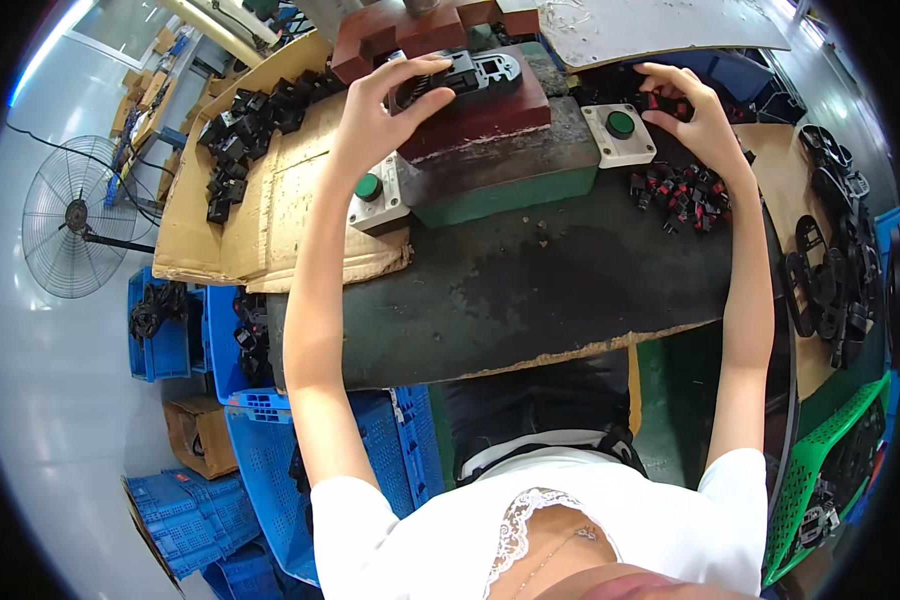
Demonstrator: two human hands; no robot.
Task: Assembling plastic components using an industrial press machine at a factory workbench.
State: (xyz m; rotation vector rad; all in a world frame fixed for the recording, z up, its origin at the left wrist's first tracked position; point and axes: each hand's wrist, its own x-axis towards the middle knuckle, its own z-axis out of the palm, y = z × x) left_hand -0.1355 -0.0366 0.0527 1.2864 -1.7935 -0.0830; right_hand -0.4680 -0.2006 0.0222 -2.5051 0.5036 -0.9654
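Observation:
My left hand (395,105) reaches to a dark red fixture block (485,125), its thumb and index finger on either side of a black and grey plastic part (460,78) lying there. At the part's right end shows a light grey, rounded frame (497,70). My right hand (705,120) is over small black and red parts behind a green push button (620,125). Its thumb and index finger are curved and apart, with red and black pieces showing between them. Whether any piece is gripped there is hard to see.
A second green button (368,187) stands left of the fixture. More black and red parts (682,195) lie on the dark table (570,270). Black blocks (235,150) fill a cardboard tray at left; black strap-like parts (830,270) lie at right. Blue crates (270,470) stand below.

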